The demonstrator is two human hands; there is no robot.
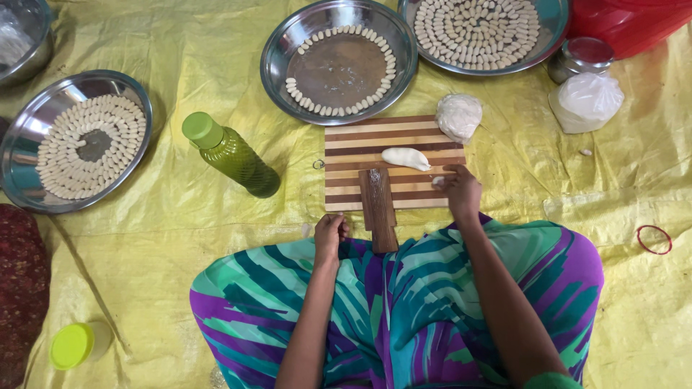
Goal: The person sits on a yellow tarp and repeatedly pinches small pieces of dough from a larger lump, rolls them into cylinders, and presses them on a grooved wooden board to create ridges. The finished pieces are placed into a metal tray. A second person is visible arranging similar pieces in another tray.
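Observation:
A striped wooden board (353, 151) lies on the yellow sheet in front of my crossed legs. A ridged wooden paddle (377, 205) rests on its near edge. An elongated piece of white dough (405, 158) lies on the board. My right hand (460, 191) rests on the board's right near corner, fingers pinching a tiny bit of dough (437, 181). My left hand (330, 235) sits closed by my knee, left of the paddle's handle. A larger dough lump (459, 116) sits at the board's far right corner.
Three steel plates hold small shaped dough pieces: one left (21, 144), one centre (282, 50) with a single ring, one far right (548, 29) nearly full. A green bottle (231, 155) lies left of the board. A white bag (585, 101), steel tin (579, 57), red band (653, 239), yellow-lidded jar (76, 344).

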